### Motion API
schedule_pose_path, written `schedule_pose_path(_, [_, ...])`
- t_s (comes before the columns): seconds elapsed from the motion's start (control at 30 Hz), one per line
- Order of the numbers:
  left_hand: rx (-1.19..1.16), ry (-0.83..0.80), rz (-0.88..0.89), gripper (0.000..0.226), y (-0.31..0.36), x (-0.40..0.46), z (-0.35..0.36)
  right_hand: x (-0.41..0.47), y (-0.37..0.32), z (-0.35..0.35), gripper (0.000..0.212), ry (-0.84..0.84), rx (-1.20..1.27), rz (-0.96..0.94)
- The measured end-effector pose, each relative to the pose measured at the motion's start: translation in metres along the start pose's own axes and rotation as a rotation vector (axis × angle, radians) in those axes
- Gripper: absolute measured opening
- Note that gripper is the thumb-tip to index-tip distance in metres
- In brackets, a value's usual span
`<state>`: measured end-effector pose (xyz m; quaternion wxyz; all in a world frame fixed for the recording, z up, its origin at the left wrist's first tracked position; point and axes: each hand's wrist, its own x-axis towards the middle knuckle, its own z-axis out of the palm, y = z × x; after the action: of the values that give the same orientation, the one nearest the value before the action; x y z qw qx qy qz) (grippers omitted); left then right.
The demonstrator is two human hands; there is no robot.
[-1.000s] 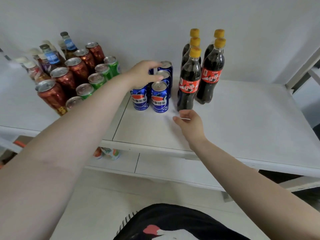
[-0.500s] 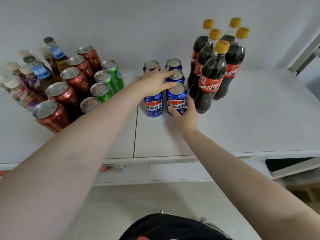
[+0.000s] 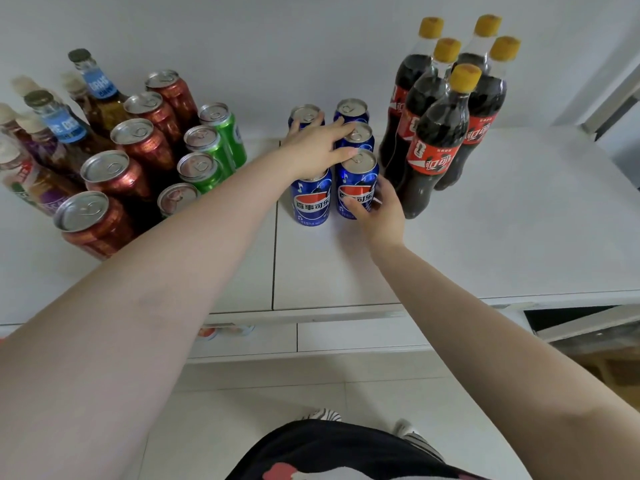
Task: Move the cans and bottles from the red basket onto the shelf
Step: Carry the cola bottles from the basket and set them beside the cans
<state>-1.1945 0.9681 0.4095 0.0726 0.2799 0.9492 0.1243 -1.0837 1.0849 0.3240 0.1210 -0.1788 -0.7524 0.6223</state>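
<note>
Blue cans (image 3: pixel 356 183) crowd together: left hand (image 3: pixel 317 150) lies flat on tops, right hand (image 3: pixel 379 211) grips one; nudging toward three o'clock could topple cola bottles (image 3: pixel 434 143).

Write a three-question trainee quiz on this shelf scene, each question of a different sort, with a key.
1. True or false: the right hand grips the front right blue can.
2. Multiple choice: what colour are the caps on the cola bottles? A) red B) yellow C) white
3. Fill in: the left hand lies over the tops of the ____ cans, not the green cans or the red-brown cans.

Key: 1 true; 2 B; 3 blue. All drinks stand on the white shelf.
</note>
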Motion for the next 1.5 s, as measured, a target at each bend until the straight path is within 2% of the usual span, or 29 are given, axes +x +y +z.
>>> schedule_pose_path(0.17, [-0.061,0.118,0.008,0.058,-0.005,-0.012,-0.004,-0.020,0.001,-0.003,0.077,0.037,0.062,0.078])
schedule_pose_path(0.27, [-0.169,0.182,-0.068,0.060,-0.024,-0.022,-0.013,-0.048,0.006,0.002,0.072,0.101,0.036,0.127])
schedule_pose_path(0.43, [-0.273,0.093,-0.131,0.068,-0.040,-0.032,-0.012,-0.070,-0.012,0.031,0.064,-0.071,0.088,0.217])
schedule_pose_path(0.57, [-0.367,0.071,-0.142,0.069,-0.044,-0.034,-0.006,-0.061,-0.030,0.052,0.030,-0.114,0.145,0.229])
schedule_pose_path(0.77, [-0.419,0.103,-0.110,0.069,-0.050,-0.034,-0.001,-0.048,-0.034,0.070,0.056,-0.016,0.079,0.191])
schedule_pose_path(1.13, [-0.484,0.095,-0.083,0.069,-0.058,-0.026,0.000,-0.034,-0.033,0.092,0.062,0.117,0.141,0.243])
schedule_pose_path(1.5, [-0.522,0.103,-0.099,0.068,-0.062,-0.020,0.001,-0.025,-0.028,0.095,0.063,0.129,0.138,0.231])
